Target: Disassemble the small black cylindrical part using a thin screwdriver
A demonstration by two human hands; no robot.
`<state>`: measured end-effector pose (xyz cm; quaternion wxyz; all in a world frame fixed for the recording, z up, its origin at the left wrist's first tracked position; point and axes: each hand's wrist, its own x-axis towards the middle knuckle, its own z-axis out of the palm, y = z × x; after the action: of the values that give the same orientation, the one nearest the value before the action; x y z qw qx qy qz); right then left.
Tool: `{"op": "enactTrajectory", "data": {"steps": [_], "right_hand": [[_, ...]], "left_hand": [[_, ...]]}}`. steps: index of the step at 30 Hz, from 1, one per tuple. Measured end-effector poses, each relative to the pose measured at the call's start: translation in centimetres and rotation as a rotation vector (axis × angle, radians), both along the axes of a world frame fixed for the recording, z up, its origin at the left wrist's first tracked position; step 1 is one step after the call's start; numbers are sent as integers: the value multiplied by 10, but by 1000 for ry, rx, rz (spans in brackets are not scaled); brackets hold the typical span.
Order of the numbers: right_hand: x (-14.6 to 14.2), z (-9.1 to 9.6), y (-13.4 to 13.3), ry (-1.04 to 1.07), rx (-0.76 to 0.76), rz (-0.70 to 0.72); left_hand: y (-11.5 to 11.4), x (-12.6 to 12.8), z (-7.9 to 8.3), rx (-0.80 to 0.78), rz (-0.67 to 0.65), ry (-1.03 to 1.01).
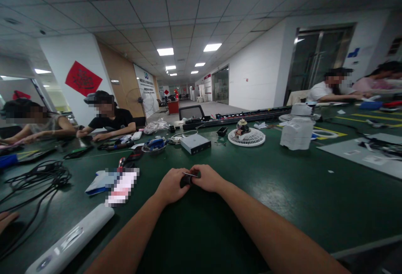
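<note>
My left hand (171, 185) and my right hand (205, 177) meet just above the dark green table (276, 190), both closed on a small dark object (187, 179) with a thin metal part on top. I cannot make out what the object is. Both forearms reach in from the bottom edge of the view.
A white power strip (70, 238) lies at the near left, beside blurred papers (121, 186) and black cables (37, 175). A grey drive box (195, 143), a white fan grille (246, 136) and a white fan body (297, 131) sit farther back. Several other people work at the table's left and right ends.
</note>
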<state>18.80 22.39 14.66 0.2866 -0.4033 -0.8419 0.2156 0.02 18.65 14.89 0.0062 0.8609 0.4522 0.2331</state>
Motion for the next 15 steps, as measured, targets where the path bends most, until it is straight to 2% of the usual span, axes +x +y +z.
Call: {"op": "enactTrajectory", "data": {"steps": [15], "right_hand": [[3, -4, 4, 15, -44, 38]], "left_hand": [[-6, 2, 8, -21, 37, 37]]}}
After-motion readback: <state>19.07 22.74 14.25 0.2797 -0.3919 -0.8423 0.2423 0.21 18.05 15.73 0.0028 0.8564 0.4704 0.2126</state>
